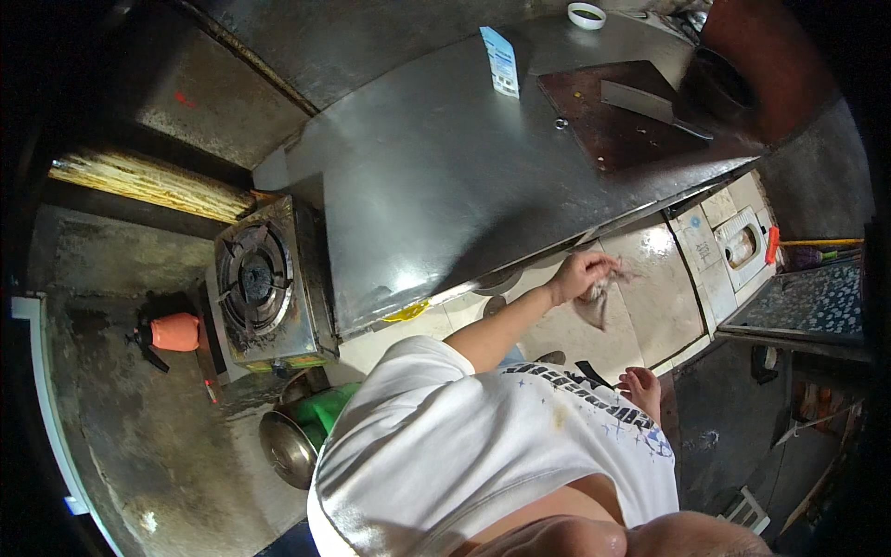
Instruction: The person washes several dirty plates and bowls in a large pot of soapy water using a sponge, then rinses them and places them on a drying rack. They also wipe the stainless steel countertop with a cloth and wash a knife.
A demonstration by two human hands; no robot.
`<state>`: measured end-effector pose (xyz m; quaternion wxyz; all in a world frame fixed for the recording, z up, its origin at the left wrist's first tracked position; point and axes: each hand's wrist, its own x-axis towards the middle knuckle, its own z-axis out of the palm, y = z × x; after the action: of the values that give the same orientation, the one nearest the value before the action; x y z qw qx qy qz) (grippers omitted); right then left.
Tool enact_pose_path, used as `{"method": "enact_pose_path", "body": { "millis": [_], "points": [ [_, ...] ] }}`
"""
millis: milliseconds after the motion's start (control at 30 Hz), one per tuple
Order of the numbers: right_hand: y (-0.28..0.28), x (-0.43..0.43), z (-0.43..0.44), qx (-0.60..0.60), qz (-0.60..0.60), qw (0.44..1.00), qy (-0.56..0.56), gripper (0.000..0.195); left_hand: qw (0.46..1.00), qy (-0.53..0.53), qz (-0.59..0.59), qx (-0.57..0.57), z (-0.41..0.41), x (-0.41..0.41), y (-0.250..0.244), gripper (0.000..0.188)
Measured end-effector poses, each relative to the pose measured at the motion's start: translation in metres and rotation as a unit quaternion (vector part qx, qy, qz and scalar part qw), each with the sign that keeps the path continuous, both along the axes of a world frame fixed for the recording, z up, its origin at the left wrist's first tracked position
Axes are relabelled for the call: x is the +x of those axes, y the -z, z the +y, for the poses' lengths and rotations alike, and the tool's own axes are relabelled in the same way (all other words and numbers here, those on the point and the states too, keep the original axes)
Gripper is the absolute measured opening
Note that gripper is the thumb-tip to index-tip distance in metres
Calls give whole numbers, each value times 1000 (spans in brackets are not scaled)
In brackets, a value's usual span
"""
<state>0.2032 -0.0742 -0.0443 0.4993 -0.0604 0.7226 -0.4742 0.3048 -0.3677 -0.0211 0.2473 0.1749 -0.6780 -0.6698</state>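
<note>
My left hand (588, 275) reaches out past the front edge of the dark countertop (418, 181), over the tiled floor. Its fingers are closed on a thin, crumpled cloth (592, 306), which hangs below them and looks blurred. Close to the front of the white shirt, my right hand (640, 388) has its fingers loosely curled and apart, with nothing seen in it. On the counter lie a dark cutting board (592, 118) and, on top of it, a cleaver (637, 101). Small food scraps dot the board. A small shiny ring-like thing (561, 123) is beside its left edge.
A light-blue pouch (502, 66) stands on the counter, with a white bowl (586, 15) farther back. To the left are a gas burner (255, 275), an orange spray bottle (174, 331) and a metal lid (287, 449). A squat toilet (740, 248) is set into the floor at right.
</note>
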Motion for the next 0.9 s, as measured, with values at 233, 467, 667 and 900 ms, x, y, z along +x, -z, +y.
{"method": "enact_pose_path", "body": {
  "millis": [233,467,667,900],
  "points": [
    [19,-20,19,-21,-45,998,29,14,798,-53,300,520,-72,74,-59,32],
    [38,-16,-19,23,-47,998,-34,17,809,-567,-61,-142,-157,180,-5,20],
    [16,-3,-90,32,13,994,-108,23,788,-175,-309,-503,-147,136,-14,39],
    [43,0,-122,51,46,988,-139,21,697,-196,-429,-540,-333,136,-3,41]
  ]
}}
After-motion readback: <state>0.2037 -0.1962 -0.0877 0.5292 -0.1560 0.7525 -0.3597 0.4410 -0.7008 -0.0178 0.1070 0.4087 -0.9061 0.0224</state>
